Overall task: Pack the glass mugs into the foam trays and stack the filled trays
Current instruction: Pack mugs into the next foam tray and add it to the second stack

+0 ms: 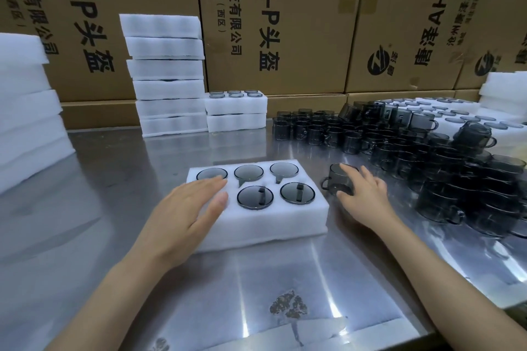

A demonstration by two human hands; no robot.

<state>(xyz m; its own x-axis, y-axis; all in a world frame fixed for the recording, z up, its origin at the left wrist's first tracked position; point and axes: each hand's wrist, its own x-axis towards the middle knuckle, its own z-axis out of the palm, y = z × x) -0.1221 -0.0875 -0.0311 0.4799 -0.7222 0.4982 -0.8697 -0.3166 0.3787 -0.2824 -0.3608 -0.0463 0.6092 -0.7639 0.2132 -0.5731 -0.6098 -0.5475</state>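
**Hands at a foam tray nearly filled with glass mugs**

A white foam tray (271,222) lay on a shiny metal surface (114,168), and everything here is placed from that tray. The left hand (191,202) rested flat on the tray's near-left part, fingers straight and together, covering that corner. Just past the tray's right edge, the right hand (363,194) curled its fingers and thumb round a single smoky glass mug (338,179) standing on the surface, its handle pointing toward the tray. The five pockets in view held dark mugs (255,196), two in the near row and three in the far row. To the tray's right and beyond, a large crowd of loose mugs (427,157) covered the surface, some stacked. Farther back and left of the tray stood a tall stack of foam trays (168,77), with a shorter stack of filled trays (236,112) beside it. Printed cardboard boxes (285,23) formed the backdrop.
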